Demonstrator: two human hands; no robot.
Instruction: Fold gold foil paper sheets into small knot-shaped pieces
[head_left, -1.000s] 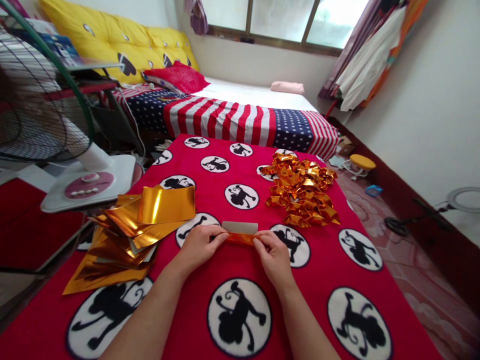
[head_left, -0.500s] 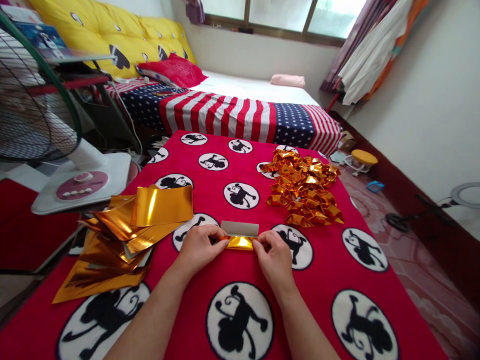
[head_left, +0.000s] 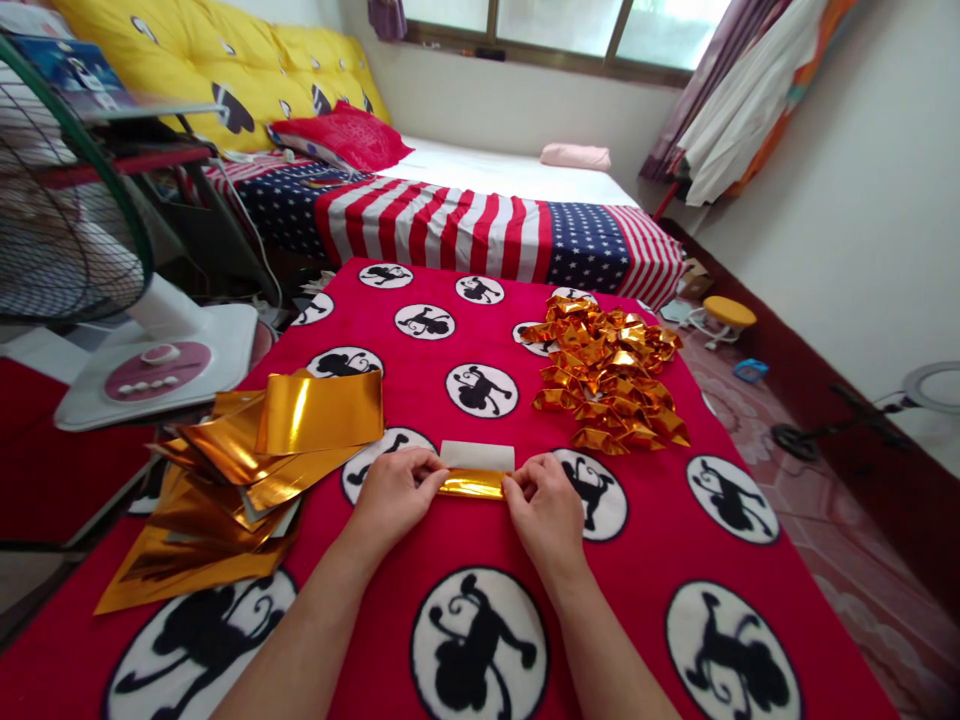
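Note:
A partly rolled sheet of gold foil paper (head_left: 474,484) lies in the middle of the red cloth, its pale inner side showing along the far edge. My left hand (head_left: 401,490) pinches its left end between thumb and fingers. At the right end, my right hand (head_left: 546,500) grips it the same way. Loose flat gold sheets (head_left: 322,412) are piled to the left of my left hand. Beyond my right hand is a heap of folded gold pieces (head_left: 611,370).
The red cloth (head_left: 600,610) with monkey prints covers the surface under my hands. A fan (head_left: 165,350) stands at the left. Farther back is a bed (head_left: 480,230) with a striped cover. A yellow stool (head_left: 729,311) sits on the floor at right.
Both hands have barely moved. The gold band between them now looks flatter and more even, and a little more of it shows beside my left fingertips.

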